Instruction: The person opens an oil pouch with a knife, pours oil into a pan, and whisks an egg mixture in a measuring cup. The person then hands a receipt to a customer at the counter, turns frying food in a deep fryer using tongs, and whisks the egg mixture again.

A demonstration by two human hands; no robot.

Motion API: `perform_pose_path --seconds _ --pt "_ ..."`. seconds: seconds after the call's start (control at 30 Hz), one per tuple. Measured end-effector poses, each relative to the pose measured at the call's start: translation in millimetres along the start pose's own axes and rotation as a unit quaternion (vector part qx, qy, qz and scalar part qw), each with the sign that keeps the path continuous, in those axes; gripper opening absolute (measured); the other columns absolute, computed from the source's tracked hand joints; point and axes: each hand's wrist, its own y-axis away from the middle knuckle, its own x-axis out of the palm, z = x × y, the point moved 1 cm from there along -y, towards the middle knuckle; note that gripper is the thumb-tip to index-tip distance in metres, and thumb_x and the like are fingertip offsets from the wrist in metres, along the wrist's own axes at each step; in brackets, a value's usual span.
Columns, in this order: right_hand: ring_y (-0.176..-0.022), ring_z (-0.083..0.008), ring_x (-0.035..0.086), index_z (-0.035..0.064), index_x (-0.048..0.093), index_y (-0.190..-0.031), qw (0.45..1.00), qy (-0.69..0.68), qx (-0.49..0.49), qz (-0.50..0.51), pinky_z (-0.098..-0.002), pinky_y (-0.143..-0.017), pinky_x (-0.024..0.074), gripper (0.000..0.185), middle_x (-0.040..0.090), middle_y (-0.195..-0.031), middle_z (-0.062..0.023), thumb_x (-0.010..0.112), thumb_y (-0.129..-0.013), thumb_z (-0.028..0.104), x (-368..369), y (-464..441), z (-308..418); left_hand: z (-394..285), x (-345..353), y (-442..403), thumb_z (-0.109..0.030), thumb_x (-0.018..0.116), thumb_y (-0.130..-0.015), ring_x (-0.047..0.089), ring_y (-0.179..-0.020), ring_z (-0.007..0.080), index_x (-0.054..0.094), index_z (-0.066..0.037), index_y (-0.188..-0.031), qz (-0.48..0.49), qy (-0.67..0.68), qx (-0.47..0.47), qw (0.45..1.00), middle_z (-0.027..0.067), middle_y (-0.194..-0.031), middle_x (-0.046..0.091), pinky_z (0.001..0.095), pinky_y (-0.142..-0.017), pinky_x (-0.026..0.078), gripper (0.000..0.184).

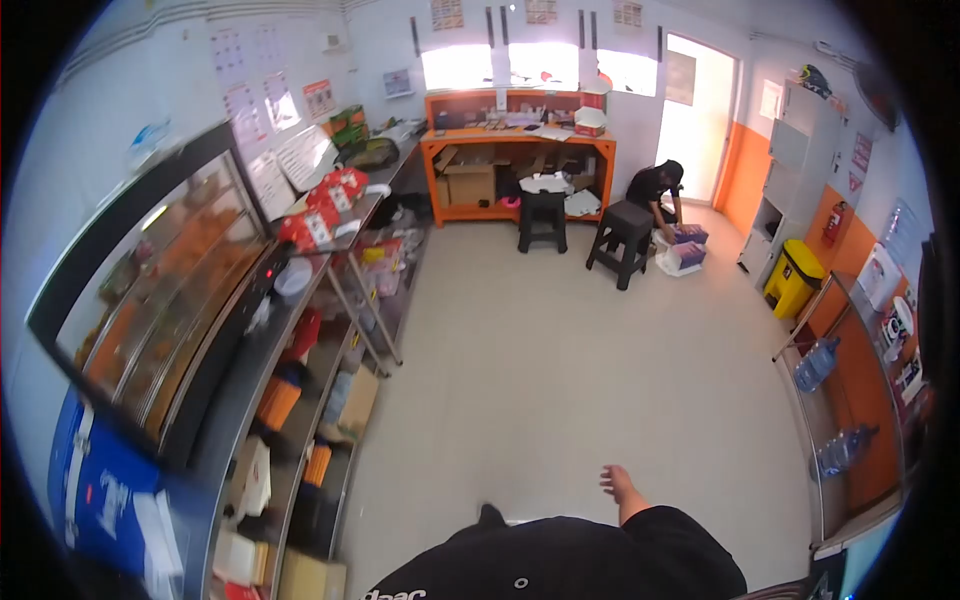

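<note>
My right hand [616,483] hangs low in front of my body, over the pale floor [530,370]. Its fingers look loosely apart and nothing is in them. The hand touches no object. My left hand is out of the frame. At the bottom show my black shirt [560,555] and the tip of one dark shoe [490,515].
Along the left runs a metal shelf with a glass food warmer [160,310]. A blue box [110,495] stands below it. Ahead are an orange counter [520,142], black stools [622,235] and a crouching person [655,190] at purple packages [684,257]. A yellow bin [795,278] stands right.
</note>
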Motion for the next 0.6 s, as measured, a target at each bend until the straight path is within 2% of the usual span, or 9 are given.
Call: perform_pose_path --seconds 0.07,0.13,0.2,0.27,0.3,0.33,0.43,0.5,0.6 --pt "-0.089 -0.0244 0.054 0.0142 0.048 -0.111 0.998 0.016 0.043 0.041 -0.0413 -0.074 0.0429 0.034 0.052 -0.1 -0.0077 0.037 -0.084 0.031 40 -33 23 -47 -53 -57 -0.022 0.044 -0.08 0.052 -0.1 0.0337 0.057 -0.006 -0.102 -0.007 -0.014 0.015 1.0 0.018 -0.104 0.057 0.0426 -0.084 0.042 0.03" --pt "-0.087 -0.0242 0.055 0.0135 0.049 -0.113 0.983 0.097 0.102 0.117 -0.0411 -0.074 0.0418 0.036 0.055 -0.103 -0.009 0.046 -0.082 0.033 73 -62 37 -98 -109 -129 -0.023 0.044 -0.08 0.051 -0.101 0.0342 0.056 -0.006 -0.103 -0.023 -0.048 0.059 0.997 0.0187 -0.105 0.056 0.0429 -0.084 0.042 0.031" --pt "-0.095 -0.0227 0.054 0.0137 0.046 -0.12 0.948 0.164 0.148 0.229 -0.0394 -0.079 0.0399 0.038 0.052 -0.115 -0.0088 0.04 -0.087 0.03 86 -79 48 -155 -165 -228 -0.023 0.043 -0.081 0.051 -0.102 0.0347 0.056 -0.006 -0.104 -0.071 -0.151 0.165 0.972 0.0193 -0.106 0.055 0.0432 -0.085 0.041 0.032" --pt "-0.101 -0.0229 0.05 0.0109 0.044 -0.121 0.921 0.272 -0.002 0.28 -0.04 -0.082 0.0389 0.04 0.05 -0.119 -0.0098 0.037 -0.088 0.031 79 -95 51 -235 -232 -329 -0.024 0.043 -0.082 0.05 -0.103 0.0353 0.055 -0.005 -0.106 -0.16 -0.224 0.248 0.929 0.02 -0.107 0.055 0.0435 -0.085 0.041 0.033" --pt "-0.102 -0.0226 0.049 0.0093 0.044 -0.121 0.952 0.209 0.054 0.219 -0.0404 -0.082 0.0389 0.039 0.049 -0.119 -0.0102 0.037 -0.088 0.03 71 -96 50 -286 -266 -348 -0.029 0.047 -0.082 0.051 -0.101 0.0349 0.052 -0.007 -0.112 -0.204 0.098 0.212 0.951 0.02 -0.109 0.054 0.0427 -0.085 0.041 0.038" --pt "-0.103 -0.0222 0.048 0.0077 0.044 -0.12 0.97 0.15 0.11 0.157 -0.0409 -0.083 0.0389 0.039 0.049 -0.118 -0.0105 0.038 -0.088 0.029 68 -101 62 -354 -315 -339 -0.032 0.049 -0.081 0.052 -0.1 0.0348 0.05 -0.009 -0.114 -0.185 0.097 0.188 0.96 0.0198 -0.107 0.055 0.0413 -0.085 0.042 0.041" --pt "-0.099 -0.0243 0.05 0.006 0.047 -0.114 0.977 0.095 0.171 0.082 -0.0417 -0.08 0.0396 0.037 0.051 -0.111 -0.0119 0.041 -0.086 0.029 57 -150 98 -471 -399 -413 -0.029 0.051 -0.082 0.054 -0.096 0.033 0.049 -0.007 -0.114 -0.189 0.201 0.263 0.924 0.0188 -0.104 0.057 0.0381 -0.08 0.043 0.039" --pt "-0.095 -0.0256 0.05 0.0048 0.049 -0.109 0.977 0.096 0.186 0.047 -0.0422 -0.077 0.04 0.036 0.053 -0.106 -0.0129 0.043 -0.084 0.03 51 -204 130 -538 -450 -397 -0.021 0.052 -0.082 0.055 -0.084 0.0205 0.049 -0.006 -0.114 -0.145 0.304 0.281 0.899 0.0124 -0.094 0.059 0.0304 -0.075 0.044 0.034" --pt "-0.091 -0.0277 0.052 0.0031 0.051 -0.103 0.972 0.145 0.183 0.021 -0.043 -0.074 0.0407 0.035 0.056 -0.098 -0.0144 0.047 -0.082 0.031 57 -297 199 -570 -484 -433 -0.017 0.053 -0.081 0.053 -0.079 0.0171 0.05 -0.007 -0.114 -0.161 0.375 0.263 0.874 0.0101 -0.091 0.058 0.0277 -0.073 0.043 0.034"
